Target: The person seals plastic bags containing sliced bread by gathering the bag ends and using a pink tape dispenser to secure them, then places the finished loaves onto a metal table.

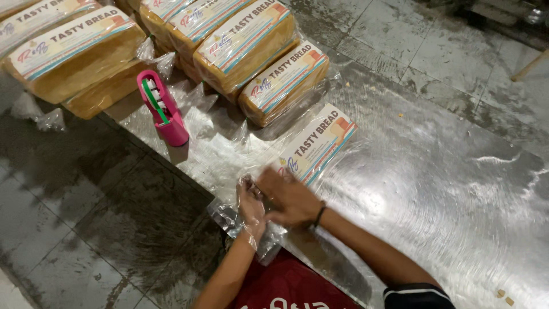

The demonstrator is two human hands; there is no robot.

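Right at the table [434, 171] edge, both hands, left hand [251, 209] and right hand [289, 200], grip an empty bag [311, 150].

Dark wristband [319, 216], black white-striped sleeve [416, 294], red garment [291, 288]

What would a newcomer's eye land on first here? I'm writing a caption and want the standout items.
Probably the bagged bread loaves stacked along the top of the metal table, and the bright pink bag sealer standing just left of them. Near the table's front edge, the left hand and right hand meet over an empty printed bread bag lying flat.
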